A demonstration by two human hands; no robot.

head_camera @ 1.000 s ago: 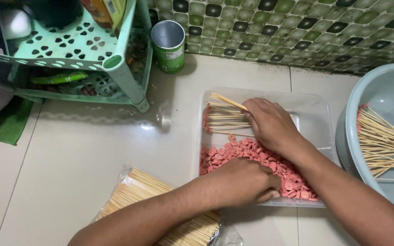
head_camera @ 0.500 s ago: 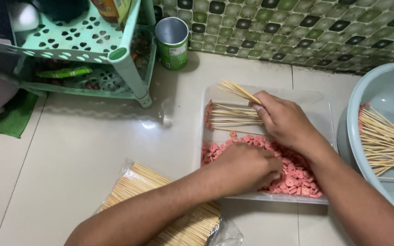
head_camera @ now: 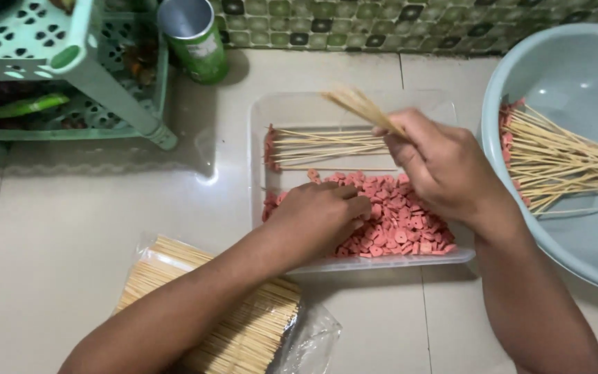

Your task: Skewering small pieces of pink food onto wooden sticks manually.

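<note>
A clear plastic tray (head_camera: 264, 111) lies on the tiled floor with a heap of pink sausage slices (head_camera: 403, 225) in its near half. Several skewers with slices on their left ends (head_camera: 320, 145) lie across its far half. My left hand (head_camera: 320, 215) rests on the slices, fingers curled down into the heap. My right hand (head_camera: 437, 163) hovers over the tray's right side, gripping a small bundle of bare bamboo skewers (head_camera: 361, 107) that point up and to the left.
A grey-blue basin (head_camera: 576, 76) at the right holds several loaded skewers (head_camera: 562, 166). An opened plastic bag of bamboo skewers (head_camera: 243, 332) lies near my left forearm. A green can (head_camera: 195, 38) and a mint-green plastic rack (head_camera: 57, 62) stand at the back left.
My right hand has lifted off the laid skewers and raised its bundle. My left hand stays in the slices. The view has come closer to the tray.
</note>
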